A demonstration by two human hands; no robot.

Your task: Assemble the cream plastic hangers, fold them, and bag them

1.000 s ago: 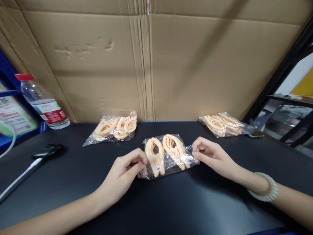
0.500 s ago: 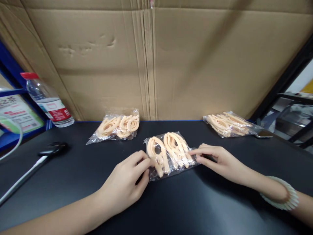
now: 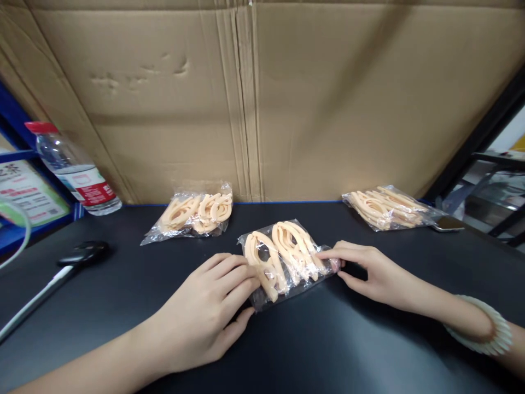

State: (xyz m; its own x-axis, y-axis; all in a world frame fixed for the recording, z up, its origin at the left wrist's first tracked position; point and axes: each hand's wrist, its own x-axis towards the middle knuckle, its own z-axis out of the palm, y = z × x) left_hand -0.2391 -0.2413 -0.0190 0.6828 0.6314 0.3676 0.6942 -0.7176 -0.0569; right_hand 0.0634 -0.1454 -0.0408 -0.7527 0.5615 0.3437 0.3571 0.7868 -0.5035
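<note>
A clear plastic bag of peach-coloured folding hangers (image 3: 293, 249) lies flat on the black table (image 3: 311, 350), between my two hands. My left hand (image 3: 219, 306) is at its left end, fingers over the film and thumb at the lower left corner. From the other side, my right hand (image 3: 375, 271) has its index finger on the bag's top and its thumb at the right edge. What the remaining right fingers touch is partly hidden. A pale beaded bracelet (image 3: 479, 325) circles my right wrist.
Similar bags lie behind: one at the back left (image 3: 191, 213), another at the back right (image 3: 388, 208), beside a flat dark object (image 3: 449, 224). A water bottle (image 3: 77, 169), a black plug (image 3: 84, 251) with white cable, and cardboard (image 3: 328, 98) border the table.
My left fingers have spread and slid further over the bag, with the thumb lower at its corner. The bag has turned slightly. My right thumb has shifted a little along the edge.
</note>
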